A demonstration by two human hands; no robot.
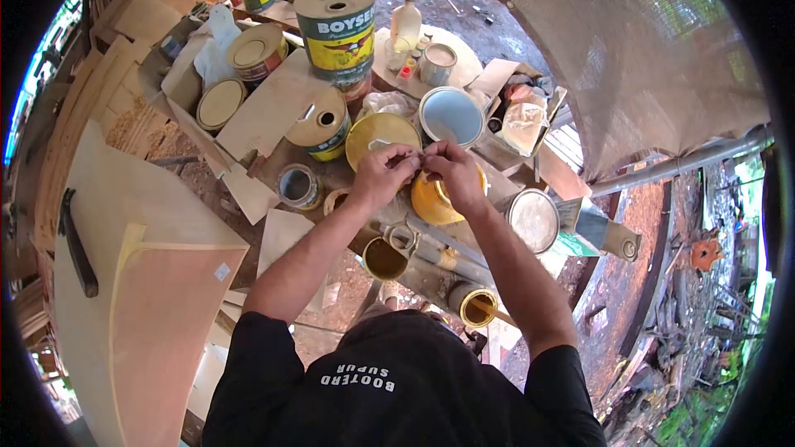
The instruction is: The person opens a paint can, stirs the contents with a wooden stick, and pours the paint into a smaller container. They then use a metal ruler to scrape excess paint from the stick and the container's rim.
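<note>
Yellow container (434,207) stands among cans (338,45) on a worktable (333,174) above reddish ground (648,236).

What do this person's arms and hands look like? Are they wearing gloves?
No gloves: the left hand and right hand are bare, with no watch showing. Short black sleeves leave the forearms uncovered, part of a black T-shirt with white lettering.

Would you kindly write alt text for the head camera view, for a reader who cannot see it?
A person's left hand and right hand work with fingertips close together over a cluttered group of cans; anything pinched between them is too small to tell. Beyond stands a large Boysen can; below the right hand is a yellow container.
</note>
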